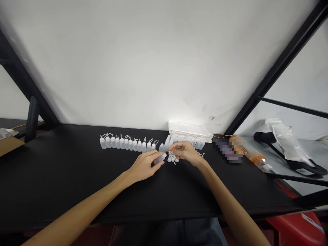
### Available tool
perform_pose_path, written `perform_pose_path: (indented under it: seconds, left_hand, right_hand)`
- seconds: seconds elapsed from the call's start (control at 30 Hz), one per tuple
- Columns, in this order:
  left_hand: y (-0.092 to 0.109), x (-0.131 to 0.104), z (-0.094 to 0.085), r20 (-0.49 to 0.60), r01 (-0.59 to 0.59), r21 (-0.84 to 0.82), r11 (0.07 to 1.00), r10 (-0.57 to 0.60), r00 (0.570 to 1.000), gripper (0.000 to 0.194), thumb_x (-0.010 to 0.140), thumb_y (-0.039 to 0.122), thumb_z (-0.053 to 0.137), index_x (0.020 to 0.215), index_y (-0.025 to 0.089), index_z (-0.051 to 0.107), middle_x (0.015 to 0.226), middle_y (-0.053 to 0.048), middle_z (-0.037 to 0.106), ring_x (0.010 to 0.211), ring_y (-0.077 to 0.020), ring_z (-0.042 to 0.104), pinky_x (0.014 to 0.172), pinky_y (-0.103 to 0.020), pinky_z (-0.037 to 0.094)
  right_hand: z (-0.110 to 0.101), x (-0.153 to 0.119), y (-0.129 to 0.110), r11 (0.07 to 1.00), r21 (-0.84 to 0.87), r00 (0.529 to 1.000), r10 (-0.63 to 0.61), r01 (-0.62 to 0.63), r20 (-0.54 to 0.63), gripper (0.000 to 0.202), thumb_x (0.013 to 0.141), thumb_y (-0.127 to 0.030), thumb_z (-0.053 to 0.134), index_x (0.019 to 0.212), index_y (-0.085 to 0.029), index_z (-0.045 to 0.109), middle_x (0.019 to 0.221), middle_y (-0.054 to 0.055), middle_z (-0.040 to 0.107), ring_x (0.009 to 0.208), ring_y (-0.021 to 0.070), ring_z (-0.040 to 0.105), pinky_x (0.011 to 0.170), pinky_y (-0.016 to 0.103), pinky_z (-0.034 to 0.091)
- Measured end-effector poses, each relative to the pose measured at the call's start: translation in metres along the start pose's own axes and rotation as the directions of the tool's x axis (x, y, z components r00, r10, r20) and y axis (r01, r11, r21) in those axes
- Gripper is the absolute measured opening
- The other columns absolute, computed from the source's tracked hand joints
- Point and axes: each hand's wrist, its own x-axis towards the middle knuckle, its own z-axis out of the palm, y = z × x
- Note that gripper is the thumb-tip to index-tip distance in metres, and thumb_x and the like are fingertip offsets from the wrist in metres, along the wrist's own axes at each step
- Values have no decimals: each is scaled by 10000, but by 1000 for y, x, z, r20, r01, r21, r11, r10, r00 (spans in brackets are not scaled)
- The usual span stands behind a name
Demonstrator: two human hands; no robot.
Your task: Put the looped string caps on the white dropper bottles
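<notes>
My left hand is closed around a small translucent squeeze bottle, which tilts with its white top to the right. Close by on the right, my right hand pinches a small white plastic piece, too small to name surely. Below its fingers lie several white bottle tops, partly hidden by the hand. A row of similar upright bottles with white tops and thin loops stands beyond my left hand. More bottles stand or lie behind my right hand, partly covered by it.
A stack of white sheets lies against the wall on the black table. To the right are a blurred purple item and a bottle with an orange label. A black metal frame rises at the right; a cardboard box is far left.
</notes>
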Motion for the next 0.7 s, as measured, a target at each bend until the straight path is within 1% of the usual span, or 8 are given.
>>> perform_pose_path:
  seconds: [0.07, 0.13, 0.2, 0.27, 0.47, 0.53, 0.63, 0.7]
  left_hand:
    - [1, 0, 0, 46, 56, -34, 998, -54, 997, 322, 905, 308, 576, 1200, 182, 605, 763, 10, 612, 544, -92, 495, 521, -207, 426]
    - [3, 0, 0, 112, 120, -80, 990, -111, 988, 321, 895, 326, 591, 1190, 201, 583, 774, 21, 621, 538, -88, 494, 525, -203, 426]
    - [6, 0, -1, 166, 159, -114, 981, -139, 976, 262, 900, 335, 579, 1129, 209, 583, 773, 29, 620, 542, -89, 497, 530, -201, 421]
    - [8, 0, -1, 184, 169, -127, 977, -144, 972, 212, 908, 338, 565, 1077, 213, 589, 769, 31, 618, 554, -93, 504, 539, -203, 415]
    - [6, -2, 0, 147, 115, -101, 988, -100, 984, 238, 917, 332, 568, 1119, 216, 614, 808, 17, 629, 609, -103, 526, 594, -217, 425]
    - [5, -2, 1, 131, 91, -88, 992, -79, 988, 252, 925, 336, 558, 1132, 209, 626, 822, 7, 637, 608, -103, 526, 600, -220, 427]
    - [3, -3, 2, 97, 63, -55, 996, -58, 994, 286, 942, 354, 534, 1153, 192, 640, 792, 1, 638, 600, -104, 526, 611, -226, 431]
    - [2, -3, 3, 71, 48, -28, 998, -46, 996, 308, 954, 360, 516, 1175, 186, 641, 767, 3, 629, 603, -105, 533, 619, -229, 432]
  right_hand:
    - [7, -2, 1, 999, 31, 1000, 10, -11, 27, 235, 688, -338, 774, 793, -141, 702, 605, -4, 610, 476, 78, 487, 435, 202, 304]
    - [11, -5, 5, 999, 48, 1000, -9, 8, 23, 220, 702, -321, 769, 796, -136, 698, 581, -14, 594, 471, 77, 492, 449, 205, 328]
    - [13, -8, 9, 998, 44, 999, -40, 40, 13, 193, 717, -297, 759, 795, -130, 701, 580, -16, 591, 475, 77, 499, 478, 216, 365]
    - [14, -9, 12, 998, 28, 998, -60, 60, 15, 169, 726, -275, 750, 791, -126, 706, 593, -12, 595, 482, 76, 504, 500, 225, 387]
    - [18, -9, 13, 994, 10, 994, -109, 109, 30, 135, 770, -252, 704, 820, -127, 711, 582, -24, 572, 436, 61, 478, 466, 219, 376]
    - [19, -10, 12, 994, 7, 994, -107, 107, 15, 148, 774, -262, 696, 844, -131, 698, 661, -5, 618, 415, 56, 488, 440, 215, 376]
    - [20, -11, 13, 994, 10, 994, -106, 106, -38, 176, 773, -273, 689, 884, -142, 650, 801, 26, 668, 384, 59, 525, 404, 212, 382]
    - [22, -11, 13, 993, -5, 991, -118, 118, -66, 163, 778, -273, 675, 867, -142, 636, 802, 27, 669, 379, 69, 548, 400, 213, 392]
